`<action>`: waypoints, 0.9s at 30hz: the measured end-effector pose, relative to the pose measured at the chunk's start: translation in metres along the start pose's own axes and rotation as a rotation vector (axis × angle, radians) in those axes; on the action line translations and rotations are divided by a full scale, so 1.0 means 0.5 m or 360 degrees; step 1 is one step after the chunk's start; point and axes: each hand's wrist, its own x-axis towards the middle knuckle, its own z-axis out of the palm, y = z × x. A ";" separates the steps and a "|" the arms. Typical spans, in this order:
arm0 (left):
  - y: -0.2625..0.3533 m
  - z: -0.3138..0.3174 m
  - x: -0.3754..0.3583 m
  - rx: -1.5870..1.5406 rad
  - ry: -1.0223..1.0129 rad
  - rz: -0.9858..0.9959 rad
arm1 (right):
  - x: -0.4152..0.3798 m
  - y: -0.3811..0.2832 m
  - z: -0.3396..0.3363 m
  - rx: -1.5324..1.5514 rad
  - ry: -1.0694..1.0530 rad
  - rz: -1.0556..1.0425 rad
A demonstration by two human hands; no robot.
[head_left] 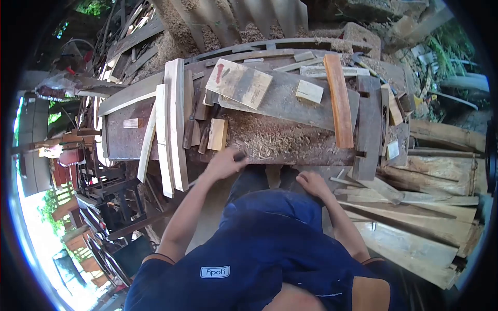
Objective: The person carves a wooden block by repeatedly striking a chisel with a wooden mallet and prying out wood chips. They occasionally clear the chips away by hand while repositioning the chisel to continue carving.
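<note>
My left hand (pixel 225 164) is closed around a short dark object (pixel 239 155) at the front edge of the workbench (pixel 124 147); what the object is stays unclear. Just above it, a small wooden block (pixel 218 135) lies beside dark-handled tools (pixel 190 133). Wood shavings (pixel 275 142) cover the bench in front of me. My right hand (pixel 313 184) rests by my right thigh with its fingers loosely extended, holding nothing that I can see.
Long pale strips (pixel 175 124) overhang the bench's front left edge. A wide board (pixel 290 98), a marked plank (pixel 238 83), a reddish strip (pixel 339 101) and a notched dark board (pixel 367 129) lie across it. At right, planks (pixel 415 243) are stacked; a hammer (pixel 365 63) lies behind.
</note>
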 end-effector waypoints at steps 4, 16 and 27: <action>-0.103 0.156 -0.046 0.0487 -0.0254 -0.0218 | 0.042 0.037 0.108 -0.0059 -0.0091 0.0681; -0.314 0.067 -0.093 -0.0622 -0.1399 -0.0247 | -0.124 0.050 0.199 0.1071 -0.1103 0.0533; -0.436 0.151 -0.020 -0.0020 -0.1490 0.0633 | -0.228 -0.060 0.323 0.2047 -0.0266 0.0997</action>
